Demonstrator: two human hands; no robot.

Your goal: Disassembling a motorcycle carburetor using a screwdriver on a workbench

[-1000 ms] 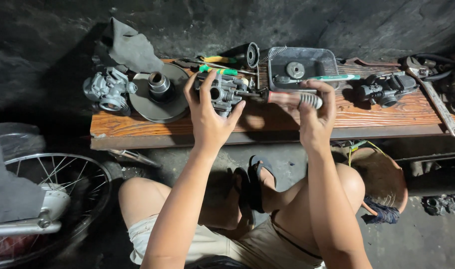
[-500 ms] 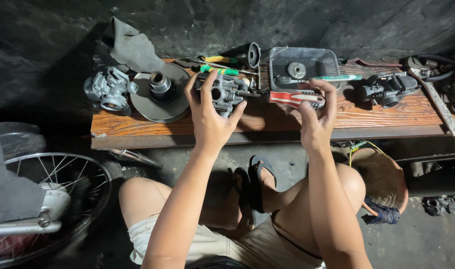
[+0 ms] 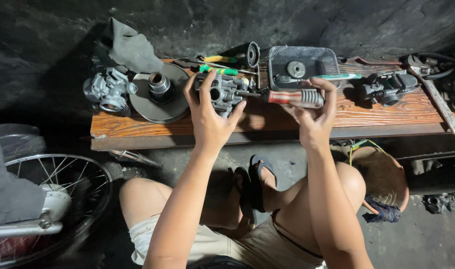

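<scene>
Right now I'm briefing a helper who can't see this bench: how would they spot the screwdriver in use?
Find the wooden bench against the dark wall, then the black tray on it. Just in front of that tray, the right hand holds the screwdriver level, its shaft entering the carburetor in the left hand. Its red-and-clear ribbed handle sets it apart from the green-handled tools behind.

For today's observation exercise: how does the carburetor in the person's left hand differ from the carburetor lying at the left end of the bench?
The held carburetor is gripped by the left hand; the left-end carburetor lies untouched on the bench.
A screwdriver, held by the right hand, points into the held carburetor; no tool meets the left-end carburetor.
Both are grey metal.
</scene>
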